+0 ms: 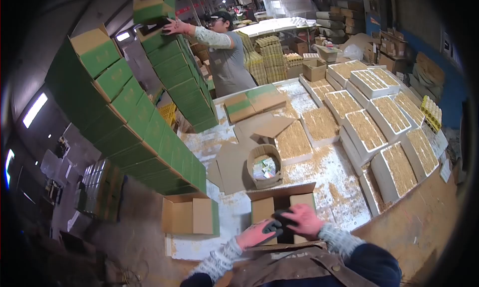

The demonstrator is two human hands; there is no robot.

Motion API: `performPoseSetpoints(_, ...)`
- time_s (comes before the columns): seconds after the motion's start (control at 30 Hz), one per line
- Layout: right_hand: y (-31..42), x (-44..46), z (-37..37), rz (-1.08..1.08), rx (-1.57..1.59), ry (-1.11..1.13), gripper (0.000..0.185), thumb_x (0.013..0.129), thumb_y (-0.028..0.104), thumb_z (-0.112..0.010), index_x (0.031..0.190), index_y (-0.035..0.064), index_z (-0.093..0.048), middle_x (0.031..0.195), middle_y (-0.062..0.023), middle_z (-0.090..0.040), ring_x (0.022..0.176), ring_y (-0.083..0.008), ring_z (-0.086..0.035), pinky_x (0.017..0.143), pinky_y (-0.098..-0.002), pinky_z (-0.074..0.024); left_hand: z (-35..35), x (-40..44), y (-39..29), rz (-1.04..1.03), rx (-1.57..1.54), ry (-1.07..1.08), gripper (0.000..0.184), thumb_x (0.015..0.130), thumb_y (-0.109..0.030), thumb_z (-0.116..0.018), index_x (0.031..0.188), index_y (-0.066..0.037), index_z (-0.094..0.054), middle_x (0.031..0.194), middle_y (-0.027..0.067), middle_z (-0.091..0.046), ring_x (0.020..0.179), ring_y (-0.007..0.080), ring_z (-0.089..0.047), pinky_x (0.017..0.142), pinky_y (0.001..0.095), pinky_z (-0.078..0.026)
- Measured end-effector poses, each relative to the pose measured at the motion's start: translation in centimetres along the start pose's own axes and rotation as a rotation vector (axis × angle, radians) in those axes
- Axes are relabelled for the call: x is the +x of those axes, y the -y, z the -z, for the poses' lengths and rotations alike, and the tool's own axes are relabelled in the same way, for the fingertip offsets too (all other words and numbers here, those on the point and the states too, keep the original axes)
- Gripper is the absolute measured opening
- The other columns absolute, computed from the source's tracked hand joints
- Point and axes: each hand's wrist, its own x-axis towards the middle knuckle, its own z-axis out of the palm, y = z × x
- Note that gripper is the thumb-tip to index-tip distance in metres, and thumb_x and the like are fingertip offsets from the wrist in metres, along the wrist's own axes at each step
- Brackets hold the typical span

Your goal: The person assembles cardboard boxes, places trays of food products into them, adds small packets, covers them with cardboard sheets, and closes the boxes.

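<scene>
Both of my hands wear pink gloves with dark fingers and meet over an open cardboard box (263, 209) at the table's front edge. My left hand (259, 233) lies over the box's near side, its fingers bent together. My right hand (299, 220) is just right of it, its dark fingertips over the box's opening. Whatever the fingers hold, if anything, is too small to make out. Left of them sits another open box (192, 216) with a green side. Behind the box stands a round container (264, 165) with small printed packets inside.
White trays of brown granular material (365, 131) are stacked at the right. Tall stacks of green boxes (132, 105) rise at the left. Flat cardboard (232, 162) lies mid-table. Across the table a co-worker (227, 57) reaches to a green box (152, 10) atop a stack.
</scene>
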Motion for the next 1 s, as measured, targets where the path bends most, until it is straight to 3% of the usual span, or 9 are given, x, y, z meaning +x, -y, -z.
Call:
performPoseSetpoints(0.1, -2.3, 1.4, -3.2, 0.073, -0.169, 0.291, 0.050, 0.079, 0.037, -0.057, 0.126, 0.0217, -0.047, 0.101, -0.0106, -0.056, 0.095, -0.0291, -0.055, 0.081, -0.0400, -0.0436, -1.5, -2.0, 2.3, -0.160, 0.043, 0.619, 0.070, 0.075, -0.035, -0.067, 0.129, -0.001, -0.038, 0.127, 0.0203, -0.045, 0.116, 0.0321, -0.044, 0.100, 0.0353, -0.033)
performPoseSetpoints(0.23, -1.8, 3.9, 0.6, -0.208, 0.078, 0.549, 0.045, 0.085, 0.047, -0.047, 0.121, 0.0199, -0.053, 0.096, -0.0125, -0.063, 0.092, -0.0291, -0.060, 0.083, -0.0370, -0.0465, -0.8, -1.4, 4.2, -0.104, 0.337, -0.213, 0.092, 0.064, -0.045, -0.072, 0.133, 0.001, -0.031, 0.135, 0.0220, -0.033, 0.124, 0.0341, -0.033, 0.104, 0.0394, -0.026)
performPoseSetpoints(0.37, -2.0, 7.1, 5.5, -0.289, 0.412, -0.651, 0.041, 0.086, 0.022, -0.051, 0.123, 0.0055, -0.047, 0.110, -0.0184, -0.056, 0.099, -0.0327, -0.055, 0.089, -0.0406, -0.0426, -3.9, 2.1, 6.1, 0.206, 0.437, -0.694, 0.109, 0.056, -0.042, -0.078, 0.136, 0.002, -0.019, 0.139, 0.0243, -0.022, 0.128, 0.0366, -0.021, 0.106, 0.0419, -0.021)
performPoseSetpoints(0.43, -5.4, 7.7, 3.1, -0.314, -0.350, -0.591, 0.050, 0.083, 0.023, -0.054, 0.124, -0.0029, -0.042, 0.125, -0.0225, -0.045, 0.118, -0.0350, -0.041, 0.101, -0.0473, -0.0294, -3.1, 1.4, 4.5, 0.119, 0.079, -0.802, 0.110, 0.055, -0.029, -0.081, 0.137, 0.001, -0.015, 0.140, 0.0228, -0.017, 0.132, 0.0348, -0.014, 0.108, 0.0415, -0.018)
performPoseSetpoints(0.47, -4.8, 6.2, 1.7, -0.322, -0.263, -0.561, 0.053, 0.080, 0.018, -0.052, 0.124, -0.0070, -0.038, 0.129, -0.0249, -0.039, 0.121, -0.0382, -0.035, 0.103, -0.0494, -0.0239, -4.7, 1.5, 7.0, 0.172, 0.110, -0.935, 0.105, 0.060, -0.019, -0.080, 0.139, -0.002, -0.013, 0.135, 0.0211, -0.026, 0.115, 0.0320, -0.038, 0.098, 0.0390, -0.034)
performPoseSetpoints(0.6, -4.8, 0.3, -3.8, -0.458, -0.116, -0.323, 0.060, 0.074, 0.017, -0.055, 0.126, -0.0073, -0.036, 0.133, -0.0290, -0.032, 0.124, -0.0424, -0.030, 0.104, -0.0493, -0.0215, -5.8, 2.1, 6.8, 0.256, -0.663, -1.041, 0.092, 0.066, 0.009, -0.065, 0.141, -0.008, -0.014, 0.133, 0.0158, -0.033, 0.105, 0.0233, -0.048, 0.083, 0.0281, -0.046)
performPoseSetpoints(0.7, -4.9, -0.4, 0.2, -0.509, 0.091, -0.430, 0.055, 0.078, 0.021, -0.057, 0.126, -0.0003, -0.041, 0.131, -0.0247, -0.037, 0.121, -0.0378, -0.036, 0.101, -0.0454, -0.0297, -6.6, 3.1, 14.8, 0.211, -0.639, -0.941, 0.091, 0.067, 0.018, -0.058, 0.141, -0.010, -0.014, 0.133, 0.0129, -0.036, 0.106, 0.0198, -0.049, 0.079, 0.0241, -0.048)
performPoseSetpoints(0.83, -5.7, 6.1, 7.2, -0.380, 0.155, -0.961, 0.052, 0.081, 0.013, -0.058, 0.126, -0.0028, -0.039, 0.125, -0.0250, -0.043, 0.113, -0.0389, -0.044, 0.096, -0.0424, -0.0365, -3.9, 1.7, 6.0, -0.001, -0.560, -0.724, 0.088, 0.067, 0.013, -0.061, 0.140, -0.006, -0.016, 0.136, 0.0130, -0.034, 0.119, 0.0213, -0.040, 0.094, 0.0286, -0.039)
performPoseSetpoints(1.0, -4.1, 7.5, 1.2, -0.344, -0.313, -0.525, 0.056, 0.085, 0.034, -0.045, 0.129, 0.0000, -0.037, 0.130, -0.0214, -0.041, 0.122, -0.0370, -0.035, 0.104, -0.0491, -0.0214, -4.5, 2.9, 9.7, -0.085, -0.432, -0.829, 0.091, 0.067, 0.012, -0.063, 0.141, -0.008, -0.015, 0.135, 0.0113, -0.036, 0.122, 0.0213, -0.037, 0.102, 0.0324, -0.030)
